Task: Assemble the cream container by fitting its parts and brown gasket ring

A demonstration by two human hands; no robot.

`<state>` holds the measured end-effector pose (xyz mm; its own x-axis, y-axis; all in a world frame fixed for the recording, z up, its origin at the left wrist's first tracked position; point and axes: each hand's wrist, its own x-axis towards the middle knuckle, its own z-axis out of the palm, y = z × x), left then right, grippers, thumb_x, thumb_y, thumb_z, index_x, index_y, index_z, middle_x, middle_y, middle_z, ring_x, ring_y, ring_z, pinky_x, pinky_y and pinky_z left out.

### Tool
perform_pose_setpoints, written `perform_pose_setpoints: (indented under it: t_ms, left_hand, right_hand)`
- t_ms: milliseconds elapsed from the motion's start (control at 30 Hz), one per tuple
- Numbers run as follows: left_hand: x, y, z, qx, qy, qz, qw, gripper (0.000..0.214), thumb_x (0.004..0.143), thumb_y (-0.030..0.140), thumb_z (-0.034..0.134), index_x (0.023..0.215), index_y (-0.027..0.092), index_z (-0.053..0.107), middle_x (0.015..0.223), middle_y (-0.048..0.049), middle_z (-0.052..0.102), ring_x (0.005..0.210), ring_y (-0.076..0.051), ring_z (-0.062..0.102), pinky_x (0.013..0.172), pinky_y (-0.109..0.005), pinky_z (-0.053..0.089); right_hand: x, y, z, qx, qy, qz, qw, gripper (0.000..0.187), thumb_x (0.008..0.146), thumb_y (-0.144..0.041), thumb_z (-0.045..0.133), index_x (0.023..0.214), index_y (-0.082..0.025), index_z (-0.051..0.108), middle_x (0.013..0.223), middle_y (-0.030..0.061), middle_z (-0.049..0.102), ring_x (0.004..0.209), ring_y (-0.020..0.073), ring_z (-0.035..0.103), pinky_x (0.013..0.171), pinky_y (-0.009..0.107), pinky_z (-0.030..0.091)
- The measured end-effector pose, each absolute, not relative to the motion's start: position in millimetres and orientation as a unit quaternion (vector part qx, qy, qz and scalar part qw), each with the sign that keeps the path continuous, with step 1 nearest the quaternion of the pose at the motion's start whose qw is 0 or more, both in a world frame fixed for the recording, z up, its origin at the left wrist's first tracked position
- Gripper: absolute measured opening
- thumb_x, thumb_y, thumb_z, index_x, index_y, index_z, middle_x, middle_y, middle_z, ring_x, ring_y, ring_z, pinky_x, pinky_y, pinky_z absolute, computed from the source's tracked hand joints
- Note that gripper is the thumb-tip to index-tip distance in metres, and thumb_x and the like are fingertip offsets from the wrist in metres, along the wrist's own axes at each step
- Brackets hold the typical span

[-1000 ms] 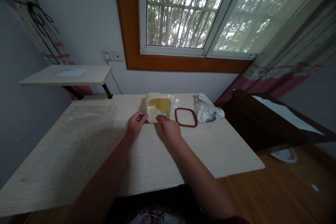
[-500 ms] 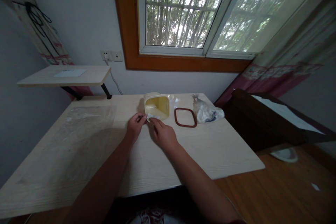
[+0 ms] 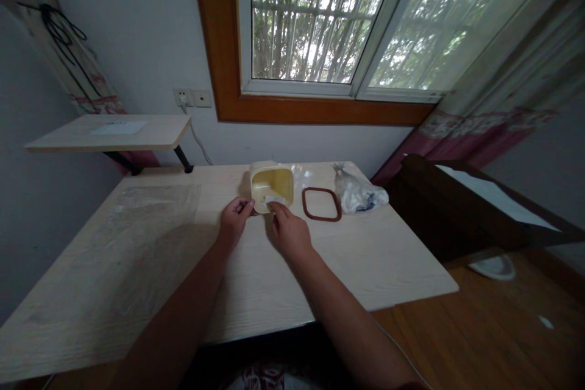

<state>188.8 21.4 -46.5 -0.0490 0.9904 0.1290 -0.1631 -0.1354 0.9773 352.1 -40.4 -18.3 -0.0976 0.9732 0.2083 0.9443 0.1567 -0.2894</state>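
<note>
Head view shows the cream container (image 3: 273, 183) lying on its side at the far middle of the surface (image 3: 365, 256), its mouth toward the person, which leaves the inside open to reach. The right hand (image 3: 290, 233) pinches a white scrap (image 3: 274, 200) in its fingers at the lower lip. The left hand (image 3: 234, 222) curls against the near left corner, seemingly bracing it; whether it grips is unclear. A brown ring seal (image 3: 321, 204) and a plastic bag (image 3: 359, 195) lie just to the right. The scrap's material is unclear.

The table (image 3: 375, 256) is pale matt wood. The yellow container (image 3: 272, 186) looks like smooth plastic. The bag (image 3: 359, 194) is thin, glossy, clear plastic.
</note>
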Motion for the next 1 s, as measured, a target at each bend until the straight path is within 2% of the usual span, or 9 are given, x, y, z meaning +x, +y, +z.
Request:
perform_pose_setpoints:
  t_ms: [267,700,1000]
  left_hand:
    - [189.2,24.3,-52.7,0.479,0.428,0.582,0.499,0.034,0.073,0.047,0.080,0.083,0.017,0.067,0.071,-0.0005,0.069,0.066,-0.015,0.068,0.069,-0.028,0.057]
    - [189.3,23.3,-49.9,0.485,0.430,0.583,0.491,0.031,0.075,0.046,0.078,0.080,0.018,0.066,0.069,-0.0010,0.069,0.064,-0.016,0.067,0.068,-0.029,0.057]
    - [189.2,24.4,-52.3,0.472,0.426,0.587,0.502,0.038,0.072,0.051,0.080,0.082,0.018,0.066,0.070,0.0003,0.068,0.064,-0.015,0.067,0.071,-0.030,0.059]
  right_hand:
    - [345.1,-42.7,-23.8,-0.572,-0.788,0.072,0.215,0.057,0.095,-0.020,0.046,0.152,-0.025,0.042,0.156,0.0050,0.049,0.124,0.0186,0.062,0.099,0.029,0.054]
    - [359.4,-37.7,-16.3,-0.666,-0.725,0.035,0.173,0.050,0.098,-0.023,0.045,0.148,-0.023,0.046,0.151,0.0075,0.054,0.116,0.0212,0.067,0.095,0.032,0.055]
    - [352.7,-42.2,-22.4,-0.577,-0.787,0.067,0.208,0.054,0.097,-0.020,0.045,0.150,-0.025,0.044,0.154,0.0039,0.051,0.125,0.0171,0.062,0.099,0.027,0.053]
